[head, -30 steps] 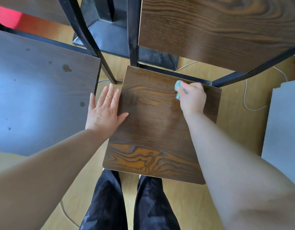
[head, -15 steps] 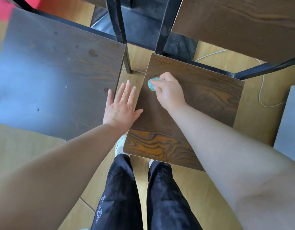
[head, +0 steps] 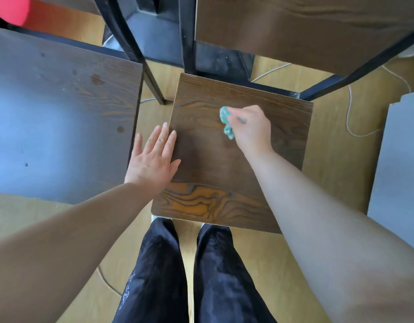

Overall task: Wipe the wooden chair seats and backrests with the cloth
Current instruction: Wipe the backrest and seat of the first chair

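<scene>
A dark wooden chair seat (head: 266,173) lies below me, with its wooden backrest (head: 294,26) on a black metal frame at the top. My right hand (head: 252,129) grips a small teal cloth (head: 227,123) and presses it on the middle of the seat. My left hand (head: 154,157) lies flat with straight fingers on the seat's left edge. A second chair seat (head: 57,117), spotted with marks, stands to the left.
Black frame legs (head: 140,54) rise between the two seats. A white cable (head: 350,113) loops on the wooden floor at right, beside a grey panel (head: 399,159). My dark trouser legs (head: 189,271) stand against the seat's front edge.
My right hand slid the cloth from the seat's back left toward its middle. My left hand stayed flat on the left edge.
</scene>
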Available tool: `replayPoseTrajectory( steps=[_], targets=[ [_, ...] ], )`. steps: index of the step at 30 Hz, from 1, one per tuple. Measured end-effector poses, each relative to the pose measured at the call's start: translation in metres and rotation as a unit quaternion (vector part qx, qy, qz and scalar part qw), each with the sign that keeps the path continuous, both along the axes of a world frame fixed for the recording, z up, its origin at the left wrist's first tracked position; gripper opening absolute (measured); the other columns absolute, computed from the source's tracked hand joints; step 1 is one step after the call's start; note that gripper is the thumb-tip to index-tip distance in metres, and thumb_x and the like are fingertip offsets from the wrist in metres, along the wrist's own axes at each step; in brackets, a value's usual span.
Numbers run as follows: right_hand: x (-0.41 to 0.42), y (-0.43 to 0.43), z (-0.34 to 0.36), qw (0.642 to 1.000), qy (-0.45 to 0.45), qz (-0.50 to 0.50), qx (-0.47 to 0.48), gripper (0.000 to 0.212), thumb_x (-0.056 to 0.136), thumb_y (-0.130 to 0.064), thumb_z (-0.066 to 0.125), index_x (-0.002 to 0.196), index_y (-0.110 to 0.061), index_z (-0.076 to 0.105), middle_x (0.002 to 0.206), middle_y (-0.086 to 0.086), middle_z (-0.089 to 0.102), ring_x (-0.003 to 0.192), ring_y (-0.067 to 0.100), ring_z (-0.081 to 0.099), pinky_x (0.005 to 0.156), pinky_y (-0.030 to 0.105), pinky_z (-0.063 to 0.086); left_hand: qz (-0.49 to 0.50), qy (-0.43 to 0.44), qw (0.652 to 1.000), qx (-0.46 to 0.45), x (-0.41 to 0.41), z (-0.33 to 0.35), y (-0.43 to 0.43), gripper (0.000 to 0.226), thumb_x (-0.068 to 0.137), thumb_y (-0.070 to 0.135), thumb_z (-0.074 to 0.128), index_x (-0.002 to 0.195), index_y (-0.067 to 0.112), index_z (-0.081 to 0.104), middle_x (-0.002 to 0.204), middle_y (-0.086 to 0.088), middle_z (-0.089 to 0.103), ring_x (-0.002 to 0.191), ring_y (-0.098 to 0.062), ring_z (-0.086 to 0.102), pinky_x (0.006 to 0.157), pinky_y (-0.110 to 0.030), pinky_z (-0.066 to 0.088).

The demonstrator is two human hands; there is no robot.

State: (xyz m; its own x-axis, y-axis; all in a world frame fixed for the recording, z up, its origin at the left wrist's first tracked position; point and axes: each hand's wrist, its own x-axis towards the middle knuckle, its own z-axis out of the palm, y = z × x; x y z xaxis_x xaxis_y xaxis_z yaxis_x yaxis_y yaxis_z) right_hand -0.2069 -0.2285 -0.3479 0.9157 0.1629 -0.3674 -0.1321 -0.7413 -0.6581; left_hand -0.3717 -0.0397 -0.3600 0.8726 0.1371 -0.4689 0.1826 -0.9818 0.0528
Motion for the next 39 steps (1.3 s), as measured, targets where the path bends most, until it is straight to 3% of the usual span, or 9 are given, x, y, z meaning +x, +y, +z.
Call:
replayPoseTrajectory(
  steps=[6, 9, 13, 17, 25, 31, 35, 37, 39],
  targets=[
    [0.037, -0.132, 0.002, 0.984, 0.014, -0.171, -0.055, 0.023, 0.094, -0.023, 0.063, 0.115, -0.026, 0.073, 0.115, -0.002, 0.059, 0.091, 0.011, 0.060, 0.050, -0.004, 0.037, -0.023, -0.009, 1.000, 0.002, 0.027, -0.005, -0.033, 0.068, 0.102, 0.049, 0.022, 0.158, 0.018, -0.001, 0.166, -0.002, -0.009, 0.151, -0.018, -0.015, 0.123, -0.050, -0.002],
    [0.036, -0.168, -0.004, 0.977, 0.014, -0.200, -0.075, 0.023, 0.092, -0.019, 0.064, 0.113, -0.022, 0.074, 0.116, 0.006, 0.062, 0.074, 0.009, 0.058, 0.047, -0.003, 0.035, -0.038, -0.014, 0.999, 0.005, 0.039, -0.008, -0.046, 0.069, 0.102, 0.048, 0.028, 0.158, 0.017, 0.003, 0.167, -0.003, -0.005, 0.152, -0.019, -0.010, 0.123, -0.051, 0.002],
    [0.021, -0.167, -0.015, 0.970, 0.007, -0.223, -0.097, 0.027, 0.094, -0.019, 0.061, 0.119, -0.022, 0.071, 0.116, 0.003, 0.058, 0.094, 0.017, 0.063, 0.081, 0.015, 0.049, -0.046, -0.026, 0.998, 0.021, 0.047, -0.012, -0.047, 0.069, 0.101, 0.049, 0.027, 0.158, 0.017, 0.003, 0.167, -0.006, -0.004, 0.153, -0.021, -0.008, 0.123, -0.051, 0.003],
    [0.010, -0.143, -0.018, 0.966, -0.020, -0.235, -0.110, 0.029, 0.097, -0.016, 0.057, 0.124, -0.015, 0.067, 0.117, 0.001, 0.051, 0.100, 0.019, 0.061, 0.085, 0.022, 0.049, -0.029, -0.022, 0.999, 0.026, 0.039, -0.013, -0.034, 0.069, 0.101, 0.049, 0.025, 0.158, 0.016, 0.003, 0.166, -0.009, -0.003, 0.153, -0.024, -0.006, 0.123, -0.052, 0.004],
    [-0.026, -0.054, -0.023, 0.980, -0.048, -0.166, -0.094, 0.029, 0.095, -0.015, 0.061, 0.124, -0.014, 0.066, 0.113, -0.006, 0.050, 0.105, 0.010, 0.057, 0.083, 0.011, 0.047, -0.023, -0.003, 1.000, 0.011, 0.000, -0.008, -0.007, 0.070, 0.102, 0.052, 0.023, 0.158, 0.017, -0.001, 0.166, -0.009, -0.007, 0.153, -0.023, -0.009, 0.123, -0.052, 0.004],
    [-0.048, 0.031, -0.025, 0.992, -0.041, -0.085, -0.081, 0.026, 0.095, -0.015, 0.061, 0.121, -0.016, 0.067, 0.112, -0.009, 0.051, 0.101, 0.010, 0.054, 0.088, 0.024, 0.055, -0.018, -0.007, 1.000, -0.017, -0.017, -0.002, 0.020, 0.070, 0.103, 0.052, 0.020, 0.158, 0.018, -0.006, 0.166, -0.009, -0.011, 0.152, -0.023, -0.011, 0.123, -0.051, 0.003],
    [-0.082, 0.062, -0.028, 0.997, 0.001, 0.000, -0.076, 0.021, 0.096, -0.021, 0.059, 0.116, -0.017, 0.065, 0.109, -0.009, 0.050, 0.098, 0.006, 0.052, 0.077, 0.002, 0.039, -0.025, 0.000, 0.999, -0.039, -0.027, 0.004, 0.038, 0.071, 0.102, 0.053, 0.021, 0.157, 0.019, -0.009, 0.165, -0.007, -0.014, 0.152, -0.022, -0.011, 0.123, -0.049, 0.002],
    [-0.104, 0.068, -0.026, 0.995, -0.001, 0.060, -0.085, 0.022, 0.096, -0.021, 0.058, 0.116, -0.015, 0.067, 0.111, -0.002, 0.052, 0.097, 0.009, 0.050, 0.080, 0.006, 0.037, -0.041, 0.003, 0.998, -0.043, -0.033, 0.007, 0.049, 0.071, 0.101, 0.054, 0.017, 0.156, 0.020, -0.012, 0.165, -0.006, -0.016, 0.152, -0.021, -0.013, 0.123, -0.048, 0.000],
    [-0.126, 0.070, -0.023, 0.988, -0.030, 0.120, -0.092, 0.023, 0.095, -0.016, 0.059, 0.115, -0.015, 0.071, 0.110, 0.005, 0.054, 0.099, 0.020, 0.052, 0.085, 0.021, 0.041, -0.062, 0.003, 0.997, -0.042, -0.039, 0.008, 0.058, 0.072, 0.100, 0.056, 0.013, 0.156, 0.021, -0.014, 0.165, -0.005, -0.018, 0.152, -0.020, -0.015, 0.124, -0.047, -0.002]
  ],
)
